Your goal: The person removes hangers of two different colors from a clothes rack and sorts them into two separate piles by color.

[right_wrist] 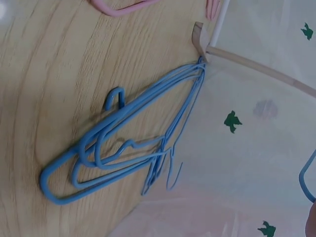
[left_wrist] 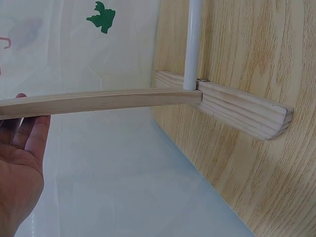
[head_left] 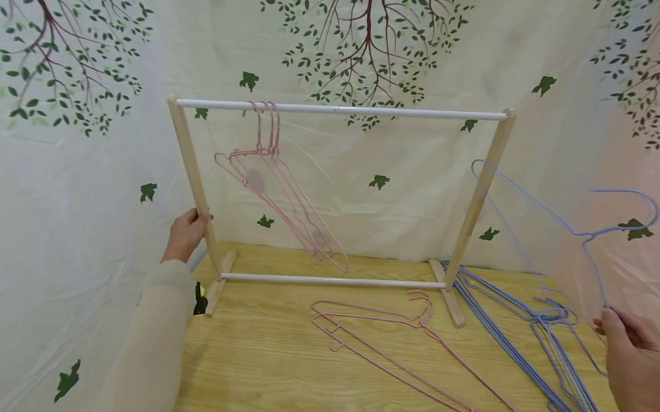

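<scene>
A wooden clothes rack with a white top rod [head_left: 372,111] stands on the table. My left hand [head_left: 184,236] grips its left post [head_left: 188,156] partway down; in the left wrist view fingers lie behind the post [left_wrist: 108,102], one tip showing above it. On the right, my right hand [head_left: 640,360] pinches a blue hanger [head_left: 588,235] by its wire, holding it up with the hook pointing right. Part of that hanger overlaps the rack's right post [head_left: 475,211]. Several pink hangers [head_left: 269,152] hang toward the rod's left end.
Pink hangers [head_left: 422,323] lie on the wood-grain table [head_left: 259,362] in front of the rack. A pile of blue hangers [head_left: 539,318] lies at the right, against the rack's right foot [head_left: 451,306]. A black clip [head_left: 200,299] sits beside the left foot. Leaf-printed sheeting surrounds the table.
</scene>
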Tool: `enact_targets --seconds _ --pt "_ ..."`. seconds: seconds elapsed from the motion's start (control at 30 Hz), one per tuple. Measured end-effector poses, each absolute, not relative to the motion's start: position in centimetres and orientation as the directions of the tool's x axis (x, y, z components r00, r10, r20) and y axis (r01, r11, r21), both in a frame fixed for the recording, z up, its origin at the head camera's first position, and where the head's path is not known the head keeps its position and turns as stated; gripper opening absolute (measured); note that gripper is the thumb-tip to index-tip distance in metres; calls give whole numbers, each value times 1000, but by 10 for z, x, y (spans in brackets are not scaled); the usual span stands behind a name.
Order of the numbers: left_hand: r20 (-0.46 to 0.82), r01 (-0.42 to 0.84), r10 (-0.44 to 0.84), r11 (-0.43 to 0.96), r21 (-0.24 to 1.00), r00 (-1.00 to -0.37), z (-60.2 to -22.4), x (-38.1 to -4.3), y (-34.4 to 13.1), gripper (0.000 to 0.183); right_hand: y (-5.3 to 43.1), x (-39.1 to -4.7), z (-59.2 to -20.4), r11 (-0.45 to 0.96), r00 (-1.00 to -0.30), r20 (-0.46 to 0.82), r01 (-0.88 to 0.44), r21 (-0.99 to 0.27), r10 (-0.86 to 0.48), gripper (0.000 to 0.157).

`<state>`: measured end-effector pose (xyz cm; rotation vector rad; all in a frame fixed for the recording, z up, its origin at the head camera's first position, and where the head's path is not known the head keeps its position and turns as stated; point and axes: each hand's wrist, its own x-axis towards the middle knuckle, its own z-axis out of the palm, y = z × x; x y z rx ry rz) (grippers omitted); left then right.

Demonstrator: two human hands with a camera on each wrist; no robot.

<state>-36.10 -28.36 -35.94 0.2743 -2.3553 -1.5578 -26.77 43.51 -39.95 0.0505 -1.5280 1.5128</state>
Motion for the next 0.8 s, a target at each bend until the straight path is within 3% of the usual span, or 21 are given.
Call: enact_targets --seconds 0.17,0.4,0.57,0.67,0.8 --pt "149 8 -320 402 916 -936 -359 -361 -284 52 445 -262 -397 173 -560 580 -614 -770 592 15" --pt "150 13 -316 396 918 -937 -358 -358 -282 52 464 -254 -397 283 -574 501 -428 -858 648 16" --pt "157 14 -319 407 913 -935 -358 -356 -281 52 471 -253 -401 102 -559 480 -574 -812 676 15" --pt "152 10 -322 405 914 -934 -358 -354 -281 52 475 -254 -404 135 -588 452 -503 -854 671 19" --pt "154 10 -320 412 911 -935 -358 -351 -280 53 482 -253 -412 236 -672 353 -262 -936 651 23"
